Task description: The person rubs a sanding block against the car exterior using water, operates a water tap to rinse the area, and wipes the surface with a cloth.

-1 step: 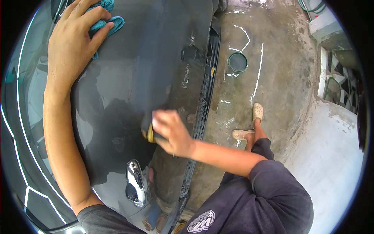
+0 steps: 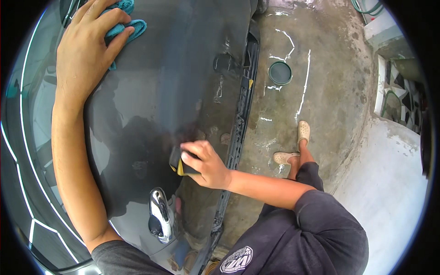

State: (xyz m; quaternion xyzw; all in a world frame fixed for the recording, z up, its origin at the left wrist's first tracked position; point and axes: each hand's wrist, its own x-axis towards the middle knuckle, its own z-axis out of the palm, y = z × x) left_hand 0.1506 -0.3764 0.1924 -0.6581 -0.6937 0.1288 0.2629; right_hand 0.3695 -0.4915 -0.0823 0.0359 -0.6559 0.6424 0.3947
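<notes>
My left hand (image 2: 87, 50) rests at the top left, near the car's window edge, its fingers closed over a teal cloth (image 2: 137, 30). Part of the cloth is hidden under the fingers. In the middle, my right hand (image 2: 208, 165) grips a black and yellow applicator pad (image 2: 180, 167) against the glossy dark grey car door (image 2: 133, 98). A hazy bluish streak runs along the panel beyond the pad. The chrome door handle (image 2: 161, 215) lies nearer to me, below the pad.
Along the door's lower edge runs a black trim strip (image 2: 238, 119). A round dark green container or lid (image 2: 280, 73) sits on the wet concrete floor (image 2: 330, 68). My feet in beige clogs (image 2: 303, 133) stand beside the car. A white wall (image 2: 389, 169) rises at the right.
My right hand has slid a short way toward me and slightly right across the door with the pad. The left hand and the cloth stay put.
</notes>
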